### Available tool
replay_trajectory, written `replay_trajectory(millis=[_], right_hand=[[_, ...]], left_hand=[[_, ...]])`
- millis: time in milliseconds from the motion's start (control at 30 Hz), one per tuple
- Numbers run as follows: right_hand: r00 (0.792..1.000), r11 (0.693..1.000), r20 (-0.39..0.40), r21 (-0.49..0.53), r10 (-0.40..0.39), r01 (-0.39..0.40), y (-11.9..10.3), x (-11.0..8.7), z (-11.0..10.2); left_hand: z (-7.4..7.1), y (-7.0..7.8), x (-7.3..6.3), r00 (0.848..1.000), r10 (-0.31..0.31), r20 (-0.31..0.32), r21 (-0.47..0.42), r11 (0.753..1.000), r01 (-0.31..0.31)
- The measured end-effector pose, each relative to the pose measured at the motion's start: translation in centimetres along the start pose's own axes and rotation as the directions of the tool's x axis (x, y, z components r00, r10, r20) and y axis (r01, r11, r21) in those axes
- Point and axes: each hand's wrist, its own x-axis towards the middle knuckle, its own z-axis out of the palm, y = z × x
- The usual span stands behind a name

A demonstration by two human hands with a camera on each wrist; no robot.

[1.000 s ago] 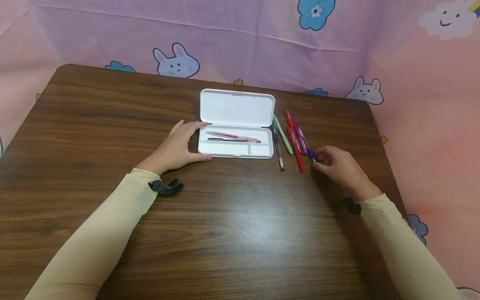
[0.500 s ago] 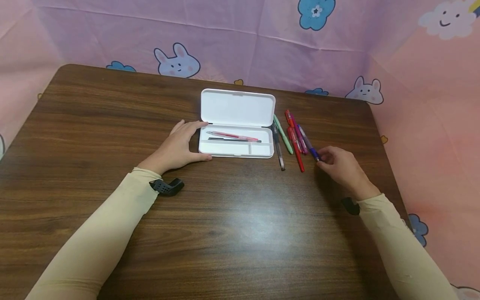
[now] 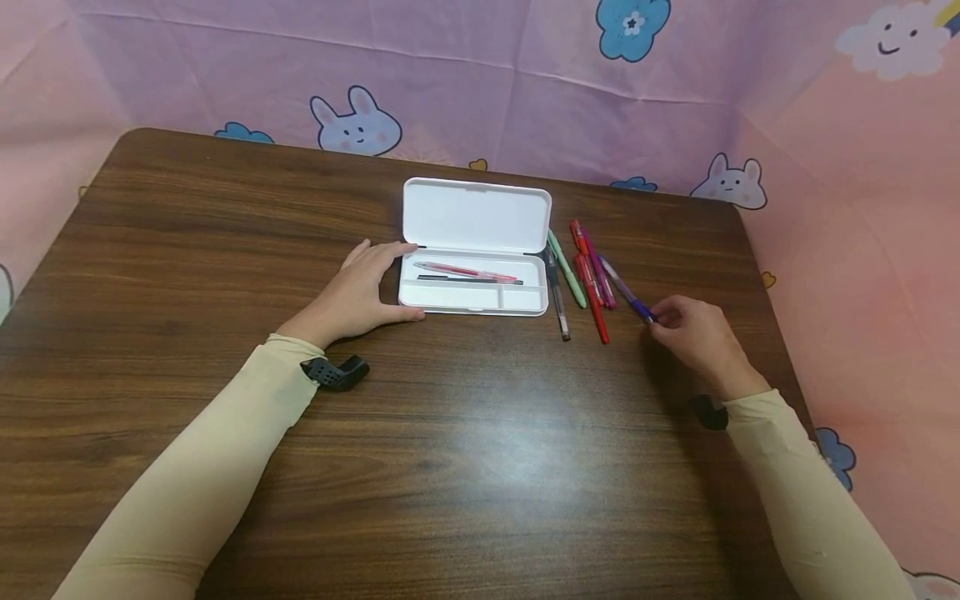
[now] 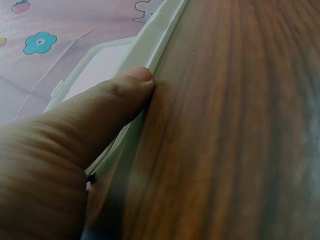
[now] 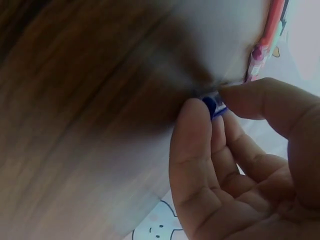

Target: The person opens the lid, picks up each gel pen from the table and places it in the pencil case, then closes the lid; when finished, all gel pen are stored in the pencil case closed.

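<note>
My left hand (image 3: 351, 293) grips the left end of an open white pencil case (image 3: 476, 217), thumb at its front edge and a finger at the back. In the left wrist view the thumb (image 4: 115, 100) presses on the case's front wall. Inside the case lie a clear pen with red ink (image 3: 465, 272) and a thin black pen (image 3: 457, 279). To the right, my right hand (image 3: 699, 337) pinches the near end of a purple-blue pen (image 3: 627, 290) between thumb and fingers. The right wrist view shows only that pen's blue tip end (image 5: 212, 105) among the fingers.
Between the case and my right hand lie several pens: a black one (image 3: 557, 296), a mint green one (image 3: 566, 268), red ones (image 3: 592, 298) and a magenta one (image 3: 598, 268). The brown table (image 3: 420, 433) ends at a patterned cloth (image 3: 480, 83) at the back and right.
My right hand has drawn the purple-blue pen to the right, away from the other pens, its near end swinging outward. My left hand stays on the case.
</note>
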Motion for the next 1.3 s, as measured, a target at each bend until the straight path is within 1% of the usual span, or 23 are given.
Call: replay_trajectory(millis=[67,200,300,367,433,533,600,700,833,933,1067,1133,1300], right_hand=[[1.000,1.000,-0.025,-0.003,-0.002,0.002,0.3,0.0,-0.1],[0.994,1.000,-0.110,0.008,-0.008,0.008,0.6,-0.2,-0.5],[0.983,0.999,-0.182,0.031,-0.028,0.034,-0.2,-0.4,-0.9],[0.974,0.996,-0.219,0.049,-0.065,0.077,-1.2,-0.5,-1.0],[0.960,0.988,-0.250,0.056,-0.123,0.141,-2.6,-0.3,-0.9],[0.938,0.967,-0.265,0.052,-0.225,0.247,-5.0,0.3,-0.4],[0.923,0.951,-0.255,0.039,-0.288,0.308,-6.6,1.1,0.1],[0.904,0.924,-0.217,0.025,-0.369,0.383,-9.2,2.5,0.8],[0.875,0.887,-0.159,-0.010,-0.457,0.462,-12.2,4.2,1.9],[0.862,0.867,-0.101,-0.028,-0.498,0.497,-13.8,5.3,2.7],[0.865,0.864,-0.006,-0.055,-0.502,0.501,-15.0,6.5,3.8],[0.863,0.860,0.027,-0.075,-0.505,0.505,-15.3,7.0,4.3],[0.838,0.833,0.051,-0.095,-0.543,0.545,-15.5,7.8,5.2]], left_hand=[[0.1,0.0,0.0,1.000,0.001,0.000,-0.001,1.000,-0.001],[0.2,-0.1,0.1,1.000,0.000,0.002,-0.002,1.000,0.000],[0.3,-0.1,0.1,1.000,0.004,0.002,-0.004,1.000,-0.004],[0.3,-0.1,0.2,1.000,0.009,0.003,-0.007,1.000,-0.009],[0.3,-0.1,0.2,1.000,0.011,0.003,-0.014,1.000,-0.011],[0.2,-0.3,0.2,1.000,0.013,0.001,-0.015,1.000,-0.013],[0.0,-0.5,0.1,1.000,0.010,-0.004,-0.010,1.000,-0.010],[-0.3,-0.5,0.1,1.000,0.009,-0.010,-0.005,1.000,-0.009],[-0.6,-0.4,0.1,1.000,0.009,-0.011,-0.006,1.000,-0.009],[-0.6,-0.3,0.1,1.000,0.007,-0.009,-0.002,1.000,-0.007],[-0.4,-0.2,0.1,1.000,-0.003,0.002,-0.004,1.000,0.003],[-0.2,-0.2,0.1,1.000,-0.008,0.006,-0.003,1.000,0.009],[0.1,-0.1,0.1,1.000,-0.015,0.007,-0.003,1.000,0.015]])
